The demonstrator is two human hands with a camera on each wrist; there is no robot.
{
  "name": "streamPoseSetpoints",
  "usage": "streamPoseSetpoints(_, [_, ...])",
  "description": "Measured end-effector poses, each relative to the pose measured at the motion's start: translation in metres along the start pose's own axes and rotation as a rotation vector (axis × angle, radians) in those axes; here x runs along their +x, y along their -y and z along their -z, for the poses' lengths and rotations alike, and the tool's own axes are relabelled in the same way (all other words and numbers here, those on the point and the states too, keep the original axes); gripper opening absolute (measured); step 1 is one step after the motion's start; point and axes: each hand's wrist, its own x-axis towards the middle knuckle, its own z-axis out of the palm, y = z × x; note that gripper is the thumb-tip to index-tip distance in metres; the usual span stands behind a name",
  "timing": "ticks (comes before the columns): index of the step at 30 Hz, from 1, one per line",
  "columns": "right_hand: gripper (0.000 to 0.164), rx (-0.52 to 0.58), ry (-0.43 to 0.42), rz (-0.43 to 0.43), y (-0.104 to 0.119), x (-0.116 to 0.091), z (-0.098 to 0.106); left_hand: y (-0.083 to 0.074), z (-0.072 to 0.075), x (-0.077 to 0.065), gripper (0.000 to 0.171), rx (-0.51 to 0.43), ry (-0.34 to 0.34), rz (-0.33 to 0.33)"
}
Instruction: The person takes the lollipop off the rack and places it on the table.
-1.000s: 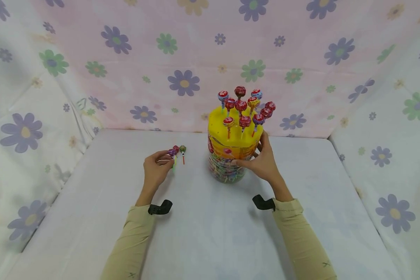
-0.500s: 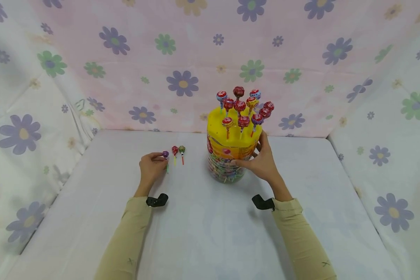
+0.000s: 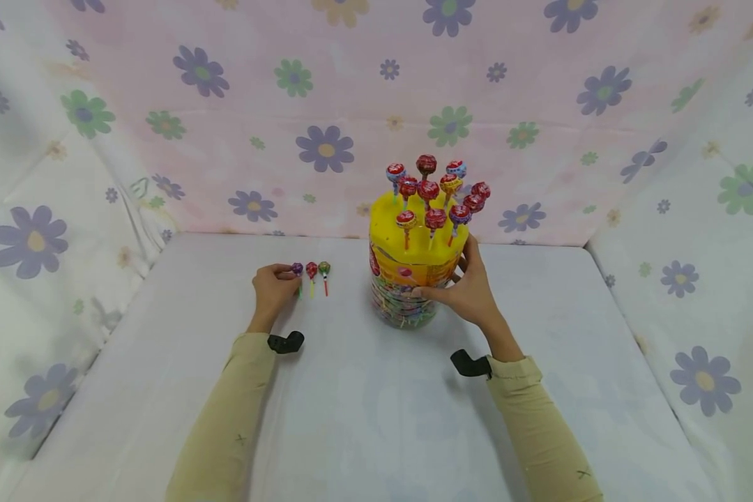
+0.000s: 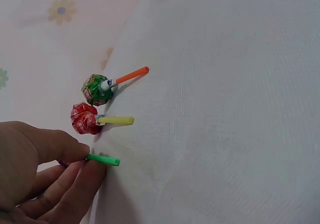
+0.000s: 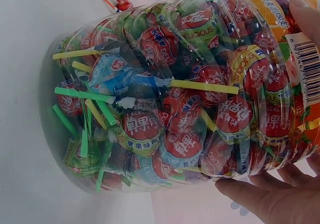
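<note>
On the left of the table, my left hand (image 3: 271, 291) pinches a purple lollipop (image 3: 297, 268) between thumb and fingers. Its green stick (image 4: 105, 159) pokes out past the fingertips in the left wrist view, while the candy is mostly hidden. Beside it lie a red lollipop (image 3: 312, 270) with a yellow stick and a green lollipop (image 4: 96, 89) with an orange stick, roughly in a row. My right hand (image 3: 473, 294) grips the side of a clear jar (image 3: 401, 300), thumb in front and fingers behind. Wrapped lollipops fill the jar (image 5: 165, 108). Several more stand upright in its yellow lid (image 3: 390, 237).
A white cloth covers the table (image 3: 364, 411). Flower-printed fabric (image 3: 345, 84) hangs behind and at both sides. A black wrist mount (image 3: 285, 342) sits at the left cuff and another mount (image 3: 469, 363) at the right.
My left hand drew the purple lollipop left, away from the red one, then shifted slightly forward, level with the other two. My right hand stays on the jar.
</note>
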Motion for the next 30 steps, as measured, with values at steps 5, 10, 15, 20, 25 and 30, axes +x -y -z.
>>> streamPoseSetpoints(5, [0.107, 0.007, 0.002, 0.006, -0.001, 0.000, -0.001, 0.001, -0.002, 0.002, 0.037, 0.021, -0.013, -0.025])
streamPoseSetpoints(10, [0.105, 0.001, -0.002, 0.006, -0.001, 0.001, 0.000, 0.000, -0.002, 0.000, 0.038, 0.050, -0.011, -0.044])
streamPoseSetpoints(15, [0.105, 0.002, -0.003, -0.003, 0.001, 0.000, 0.000, -0.006, 0.008, -0.004, 0.037, 0.074, 0.010, -0.083])
streamPoseSetpoints(20, [0.106, 0.005, -0.004, 0.003, 0.001, -0.001, 0.000, -0.026, 0.021, -0.007, 0.033, 0.033, 0.066, -0.154])
streamPoseSetpoints(25, [0.107, -0.002, -0.004, 0.006, -0.002, 0.000, 0.001, -0.061, 0.027, -0.013, 0.030, -0.016, 0.118, -0.298])
streamPoseSetpoints(30, [0.107, 0.002, -0.001, -0.001, -0.003, 0.000, 0.001, -0.099, 0.025, -0.023, 0.028, -0.149, 0.149, -0.447])
